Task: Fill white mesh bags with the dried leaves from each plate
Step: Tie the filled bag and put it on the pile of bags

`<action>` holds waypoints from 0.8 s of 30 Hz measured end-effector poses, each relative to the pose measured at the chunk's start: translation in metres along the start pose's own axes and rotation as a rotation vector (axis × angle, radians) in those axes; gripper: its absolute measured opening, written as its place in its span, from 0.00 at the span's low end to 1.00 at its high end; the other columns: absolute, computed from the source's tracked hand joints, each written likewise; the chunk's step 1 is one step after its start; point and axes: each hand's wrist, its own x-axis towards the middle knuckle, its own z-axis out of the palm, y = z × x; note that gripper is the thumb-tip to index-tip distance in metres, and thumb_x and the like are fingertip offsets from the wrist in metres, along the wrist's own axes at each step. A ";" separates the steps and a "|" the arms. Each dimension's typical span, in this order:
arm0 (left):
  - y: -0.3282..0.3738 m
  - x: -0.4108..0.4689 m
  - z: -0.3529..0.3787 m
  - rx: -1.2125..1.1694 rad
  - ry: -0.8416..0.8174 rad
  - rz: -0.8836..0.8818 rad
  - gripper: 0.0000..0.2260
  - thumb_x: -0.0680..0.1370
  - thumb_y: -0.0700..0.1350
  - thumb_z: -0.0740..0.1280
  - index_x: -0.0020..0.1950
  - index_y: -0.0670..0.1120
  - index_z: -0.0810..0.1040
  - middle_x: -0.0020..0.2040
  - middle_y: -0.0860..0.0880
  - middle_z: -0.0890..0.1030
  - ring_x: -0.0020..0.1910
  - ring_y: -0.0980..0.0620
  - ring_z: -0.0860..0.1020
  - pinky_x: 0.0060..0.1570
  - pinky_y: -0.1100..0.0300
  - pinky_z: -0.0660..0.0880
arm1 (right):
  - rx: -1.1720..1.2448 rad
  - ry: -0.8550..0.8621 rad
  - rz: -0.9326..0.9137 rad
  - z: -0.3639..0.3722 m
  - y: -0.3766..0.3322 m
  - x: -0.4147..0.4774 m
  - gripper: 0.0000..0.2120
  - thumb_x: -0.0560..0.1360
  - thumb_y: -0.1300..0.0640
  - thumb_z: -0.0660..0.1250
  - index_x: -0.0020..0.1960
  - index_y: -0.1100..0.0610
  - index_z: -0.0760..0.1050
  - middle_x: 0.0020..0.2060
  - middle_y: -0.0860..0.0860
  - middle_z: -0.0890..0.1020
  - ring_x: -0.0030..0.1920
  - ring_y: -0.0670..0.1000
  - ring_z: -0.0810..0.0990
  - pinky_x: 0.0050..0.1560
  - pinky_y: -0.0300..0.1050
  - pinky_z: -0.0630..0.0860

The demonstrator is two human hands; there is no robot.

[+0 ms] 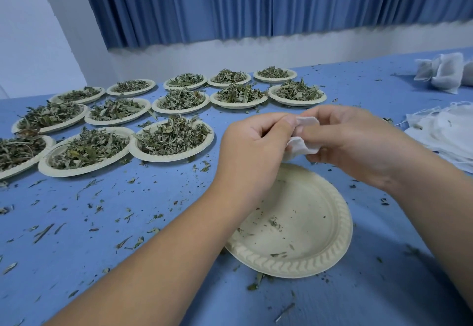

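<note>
Centrally, just right of the middle of the frame, a small white mesh bag (300, 146) is held up between both hands, crumpled, so that only two folds of its cloth are seen. Its left edge is pinched by the thumb and curled fingers of the left hand (252, 146); its top and right side are pinched by the fingertips of the right hand (353, 141). Whether anything lies inside the bag cannot be told. The bag is held in the air over the far rim of a round, emboss-rimmed cream paper plate (294, 264), which is set at the lower middle of the frame and on which only a few green crumbs lie. To the left and behind, from the left edge to the upper middle, similar cream plates (163, 158) are laid out in three rows, each heaped with grey-green dried leaves (171, 136). At the right edge a loose heap of flat white mesh bags (445, 133) with thin strings is seen, and in the upper right corner a few stuffed white pouches (440, 74) are stood together. All is borne by a blue-covered table (128, 261), over which leaf scraps (43, 232) are scattered. Behind it a white wall (281, 51) is topped by a pleated blue curtain (230, 0).
</note>
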 end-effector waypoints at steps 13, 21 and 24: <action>-0.003 0.002 0.004 0.006 -0.058 -0.005 0.12 0.80 0.39 0.65 0.42 0.49 0.84 0.26 0.54 0.79 0.24 0.62 0.75 0.27 0.72 0.69 | -0.158 0.207 -0.063 0.012 0.009 0.008 0.04 0.69 0.63 0.68 0.37 0.58 0.76 0.28 0.52 0.78 0.28 0.48 0.74 0.26 0.36 0.71; 0.008 0.018 -0.012 0.020 0.135 -0.019 0.11 0.80 0.41 0.64 0.43 0.48 0.83 0.23 0.59 0.72 0.23 0.62 0.68 0.27 0.69 0.66 | 0.137 -0.131 -0.235 0.002 -0.001 0.002 0.20 0.71 0.51 0.70 0.62 0.54 0.76 0.56 0.57 0.80 0.51 0.52 0.81 0.47 0.43 0.78; 0.016 0.018 -0.008 -0.054 0.137 -0.029 0.12 0.80 0.42 0.64 0.40 0.48 0.82 0.23 0.57 0.69 0.23 0.59 0.65 0.26 0.65 0.65 | -0.034 -0.091 -0.293 0.008 0.001 0.000 0.29 0.65 0.55 0.76 0.64 0.48 0.73 0.56 0.53 0.81 0.55 0.59 0.80 0.55 0.55 0.79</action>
